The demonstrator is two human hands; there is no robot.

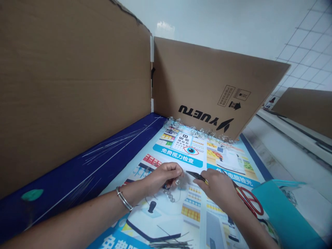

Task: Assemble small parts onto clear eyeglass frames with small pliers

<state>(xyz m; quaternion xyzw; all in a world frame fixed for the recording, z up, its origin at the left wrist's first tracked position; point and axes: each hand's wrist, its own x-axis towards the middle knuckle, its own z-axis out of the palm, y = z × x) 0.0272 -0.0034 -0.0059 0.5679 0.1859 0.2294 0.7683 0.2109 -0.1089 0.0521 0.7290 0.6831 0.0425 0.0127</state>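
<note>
In the middle of the head view my left hand (169,174) is closed in a pinch on a thin wire strung with clear and pearly beads (170,196), which hang below the fingers. My right hand (216,181), just to the right, is wrapped round dark-nosed pliers (195,175). The pliers' tip points left and lies close to my left fingertips; whether it touches the wire is too small to tell. A silver bangle (123,199) is on my left wrist.
Cardboard panels (207,79) stand behind and at the left. Beaded pieces (199,133) line the back panel's foot. Red-handled scissors (250,201) and a teal box (285,211) lie at right. Cut wires (173,242) lie in front, more wires (114,143) at left.
</note>
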